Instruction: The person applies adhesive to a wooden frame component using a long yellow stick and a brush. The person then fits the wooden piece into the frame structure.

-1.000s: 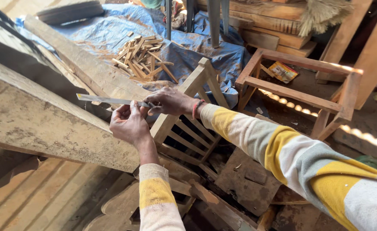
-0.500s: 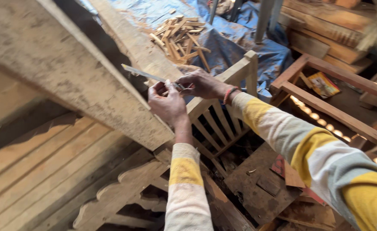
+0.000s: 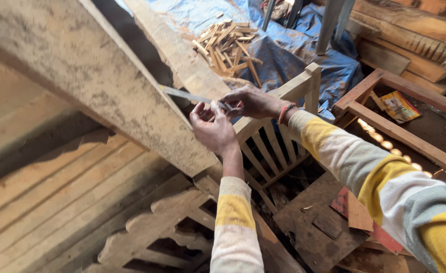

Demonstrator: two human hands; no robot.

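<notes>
Blue tarp [image 3: 304,55] over the ground, heap of small wood offcuts [image 3: 228,43] lying on it

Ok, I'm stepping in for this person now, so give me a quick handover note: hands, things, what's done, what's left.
Left hand: pinching the near end of a thin metal blade.
Right hand: gripping the same end from the other side.
The blade points away, lying against the big dusty plank, just above the slatted wooden chair back.
Done: blade held in both hands.
Left: nothing else shows as started.
</notes>
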